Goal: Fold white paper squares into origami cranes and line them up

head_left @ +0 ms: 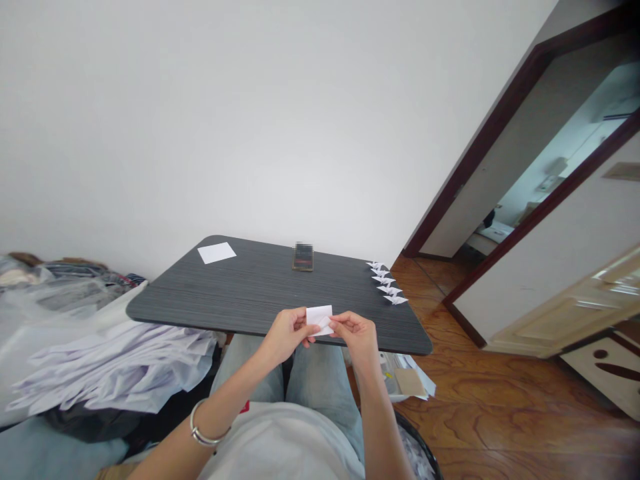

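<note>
A small white folded sheet of paper is held up between my two hands above the near edge of the dark table. My left hand pinches its left side, thumb on the front face. At its lower right corner, the fingertips of my right hand grip the paper, where a slanting crease or flap shows. Along the table's right side stand several folded white paper cranes in a row. A flat white stack or sheet of paper lies at the far left corner.
A phone-like device leans near the wall at the table's back. Piled white clothes lie to the left. Below the table's right end are a box of papers and a dark-rimmed bin. A doorway opens at right.
</note>
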